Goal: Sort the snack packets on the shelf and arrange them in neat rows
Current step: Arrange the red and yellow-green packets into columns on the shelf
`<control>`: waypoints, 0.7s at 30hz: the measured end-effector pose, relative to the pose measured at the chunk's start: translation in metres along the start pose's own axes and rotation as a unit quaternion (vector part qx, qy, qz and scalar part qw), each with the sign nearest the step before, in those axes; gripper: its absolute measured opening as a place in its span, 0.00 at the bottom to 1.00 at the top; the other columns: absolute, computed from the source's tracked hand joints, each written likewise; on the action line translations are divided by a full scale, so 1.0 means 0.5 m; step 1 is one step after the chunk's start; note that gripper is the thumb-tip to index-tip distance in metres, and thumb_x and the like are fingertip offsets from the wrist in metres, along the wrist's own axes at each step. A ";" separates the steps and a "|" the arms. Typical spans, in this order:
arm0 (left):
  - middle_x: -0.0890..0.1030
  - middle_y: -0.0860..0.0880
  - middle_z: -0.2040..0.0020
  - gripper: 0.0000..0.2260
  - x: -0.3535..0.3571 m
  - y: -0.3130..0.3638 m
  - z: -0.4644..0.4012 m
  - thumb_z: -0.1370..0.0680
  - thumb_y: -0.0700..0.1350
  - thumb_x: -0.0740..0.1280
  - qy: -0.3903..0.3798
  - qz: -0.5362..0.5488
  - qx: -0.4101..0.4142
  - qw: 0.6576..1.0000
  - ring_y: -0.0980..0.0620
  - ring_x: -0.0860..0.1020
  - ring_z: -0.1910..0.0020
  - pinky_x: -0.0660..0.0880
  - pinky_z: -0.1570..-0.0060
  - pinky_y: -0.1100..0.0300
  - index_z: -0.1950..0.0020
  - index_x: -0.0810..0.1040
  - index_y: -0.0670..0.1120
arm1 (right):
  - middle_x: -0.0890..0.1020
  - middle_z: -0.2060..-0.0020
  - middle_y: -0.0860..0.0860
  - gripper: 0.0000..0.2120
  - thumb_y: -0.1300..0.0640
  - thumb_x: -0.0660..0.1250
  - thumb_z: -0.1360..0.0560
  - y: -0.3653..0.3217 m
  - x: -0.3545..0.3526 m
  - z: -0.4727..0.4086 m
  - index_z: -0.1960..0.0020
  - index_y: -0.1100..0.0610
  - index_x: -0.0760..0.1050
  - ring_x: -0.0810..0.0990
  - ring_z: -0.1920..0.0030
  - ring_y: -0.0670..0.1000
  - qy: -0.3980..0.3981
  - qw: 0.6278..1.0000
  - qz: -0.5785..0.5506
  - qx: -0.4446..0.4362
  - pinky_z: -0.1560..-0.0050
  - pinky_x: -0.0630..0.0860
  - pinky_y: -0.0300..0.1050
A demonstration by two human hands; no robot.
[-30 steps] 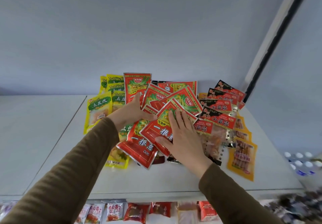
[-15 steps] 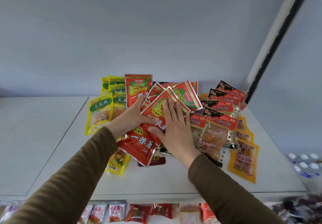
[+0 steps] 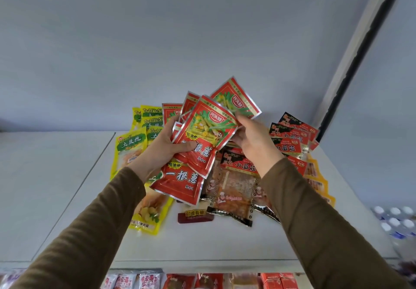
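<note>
- Above the white shelf top (image 3: 67, 198), the left hand (image 3: 162, 147) grips a fanned bundle of glossy red foil snack packets (image 3: 202, 135), thumb across the front.
- The right hand (image 3: 254, 140) pinches the bundle's far right packet.
- Left: yellow plastic packets (image 3: 130, 147). Right: black-and-red packets (image 3: 290, 135), lying flat.

One head-worn wide-angle view, looking forward and slightly down across a white shelf top (image 3: 67, 187) toward a grey wall (image 3: 157, 41). Close range: both sleeved forearms enter from the lower corners. A lower shelf's front shows along the bottom edge.
</note>
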State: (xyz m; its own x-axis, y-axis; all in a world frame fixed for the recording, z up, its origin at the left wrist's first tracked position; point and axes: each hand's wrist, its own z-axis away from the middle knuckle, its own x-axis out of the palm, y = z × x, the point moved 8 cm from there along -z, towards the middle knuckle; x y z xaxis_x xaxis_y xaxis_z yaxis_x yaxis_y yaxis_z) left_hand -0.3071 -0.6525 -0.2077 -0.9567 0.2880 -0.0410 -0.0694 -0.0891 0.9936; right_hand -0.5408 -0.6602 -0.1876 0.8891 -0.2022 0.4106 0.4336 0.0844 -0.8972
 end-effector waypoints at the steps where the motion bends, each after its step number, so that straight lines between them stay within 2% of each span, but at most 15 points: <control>1: 0.86 0.45 0.43 0.36 -0.002 0.003 -0.002 0.29 0.46 0.81 -0.001 0.000 0.005 1.000 0.38 0.86 0.48 0.84 0.56 0.47 0.28 0.67 0.65 | 0.87 0.59 0.50 0.06 0.55 0.69 0.20 -0.008 0.001 -0.005 0.46 0.57 0.79 0.87 0.57 0.51 0.012 1.000 0.010 -0.002 0.58 0.83 0.48; 3: 0.86 0.45 0.44 0.32 -0.013 0.005 -0.003 0.30 0.47 0.81 0.015 0.010 0.010 1.000 0.38 0.86 0.49 0.84 0.57 0.48 0.32 0.70 0.65 | 0.87 0.57 0.50 0.05 0.54 0.69 0.20 -0.049 -0.019 -0.014 0.48 0.55 0.79 0.88 0.55 0.51 0.064 0.996 -0.007 -0.055 0.54 0.84 0.49; 5: 0.87 0.46 0.46 0.30 -0.035 0.001 -0.003 0.31 0.47 0.81 0.060 0.027 0.005 0.998 0.39 0.87 0.51 0.84 0.58 0.48 0.35 0.72 0.63 | 0.87 0.55 0.49 0.04 0.54 0.67 0.19 -0.106 -0.053 -0.013 0.47 0.54 0.78 0.87 0.55 0.50 0.111 0.983 -0.062 -0.133 0.56 0.83 0.48; 8: 0.87 0.48 0.48 0.30 -0.062 -0.007 -0.007 0.31 0.47 0.82 0.130 0.048 0.003 0.990 0.41 0.87 0.53 0.84 0.61 0.49 0.35 0.71 0.58 | 0.85 0.51 0.52 0.11 0.53 0.66 0.18 -0.152 -0.075 0.002 0.40 0.58 0.78 0.86 0.56 0.48 0.104 0.972 -0.088 -0.192 0.61 0.81 0.43; 10: 0.87 0.49 0.50 0.28 -0.065 -0.010 -0.010 0.30 0.47 0.81 0.157 0.060 -0.001 0.986 0.43 0.88 0.55 0.84 0.62 0.50 0.36 0.71 0.57 | 0.86 0.47 0.55 0.14 0.53 0.66 0.18 -0.123 -0.035 0.006 0.36 0.61 0.76 0.86 0.56 0.49 0.042 0.989 -0.013 -0.142 0.62 0.82 0.43; 12: 0.87 0.48 0.52 0.24 -0.057 -0.006 -0.017 0.28 0.45 0.80 0.167 0.067 0.008 0.984 0.44 0.88 0.58 0.83 0.65 0.52 0.38 0.72 0.56 | 0.87 0.50 0.53 0.11 0.54 0.66 0.19 -0.053 0.022 0.014 0.41 0.59 0.78 0.87 0.54 0.51 -0.041 0.996 0.051 -0.054 0.52 0.82 0.51; 14: 0.87 0.46 0.53 0.18 -0.043 0.004 -0.022 0.24 0.42 0.76 0.166 0.075 0.024 0.983 0.42 0.87 0.61 0.83 0.66 0.52 0.40 0.73 0.55 | 0.87 0.51 0.51 0.09 0.54 0.67 0.20 0.003 0.063 0.025 0.42 0.57 0.77 0.86 0.50 0.52 -0.093 0.992 0.082 -0.017 0.43 0.78 0.55; 18: 0.88 0.46 0.53 0.10 -0.031 0.021 -0.024 0.18 0.46 0.69 0.176 0.086 0.031 0.980 0.43 0.87 0.59 0.83 0.66 0.53 0.38 0.74 0.52 | 0.87 0.48 0.54 0.13 0.55 0.70 0.21 0.075 0.096 0.024 0.37 0.55 0.77 0.87 0.49 0.57 -0.120 0.991 0.049 0.038 0.51 0.82 0.55; 21: 0.88 0.49 0.55 0.14 -0.019 0.036 -0.012 0.17 0.56 0.66 0.184 0.096 0.019 0.978 0.44 0.88 0.57 0.84 0.63 0.52 0.36 0.72 0.52 | 0.87 0.50 0.54 0.14 0.55 0.71 0.21 0.100 0.116 0.024 0.37 0.54 0.75 0.87 0.52 0.59 -0.122 0.990 0.039 0.053 0.59 0.84 0.52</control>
State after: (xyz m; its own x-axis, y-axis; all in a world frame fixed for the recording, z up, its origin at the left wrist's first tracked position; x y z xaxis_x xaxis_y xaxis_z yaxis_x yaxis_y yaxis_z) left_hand -0.3009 -0.6624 -0.1902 -0.9887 -0.0934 0.1176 0.1245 -0.0711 0.9897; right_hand -0.4656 -0.6561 -0.2066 0.9238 0.0486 0.3798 0.3641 0.1955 -0.9106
